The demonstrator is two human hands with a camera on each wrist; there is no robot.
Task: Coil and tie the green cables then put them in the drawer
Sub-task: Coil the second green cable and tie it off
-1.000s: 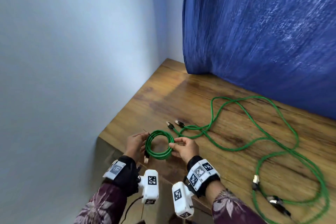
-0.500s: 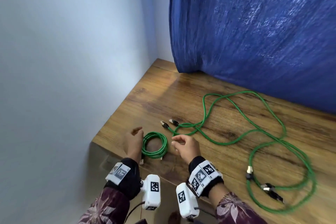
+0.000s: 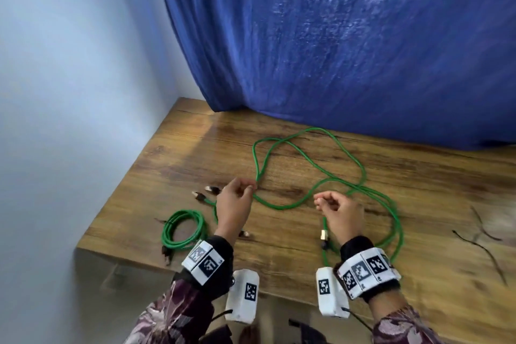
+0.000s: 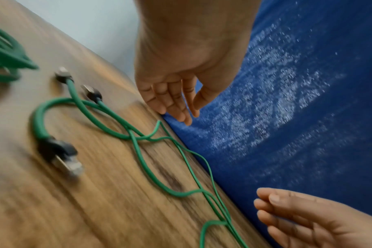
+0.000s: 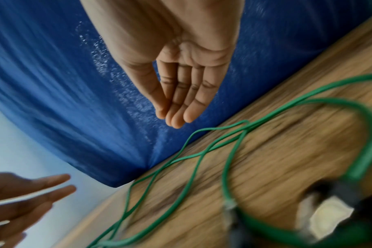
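A person's left hand (image 3: 233,205) and right hand (image 3: 339,213) hovered over a wooden surface (image 3: 307,268), each grip empty w/ fingers loose and slightly apart, palms clear of the cords. A coiled green cable (image 3: 183,227) lay near the surface's front-left corner, just left of the left wrist, its dark plug (image 3: 166,252) at the edge. A second, uncoiled green cable (image 3: 301,165) sprawled in wide loops btwn the hands and toward a blue curtain (image 3: 335,45) at the back; two of its connectors (image 3: 205,193) sat just left of the left hand's fingers. Both wrist views were motion-blurred but showed straight, relaxed fingers above the loose strands. Thin dark ties (image 3: 480,237) lay at the surface's right. No drawer was in view.
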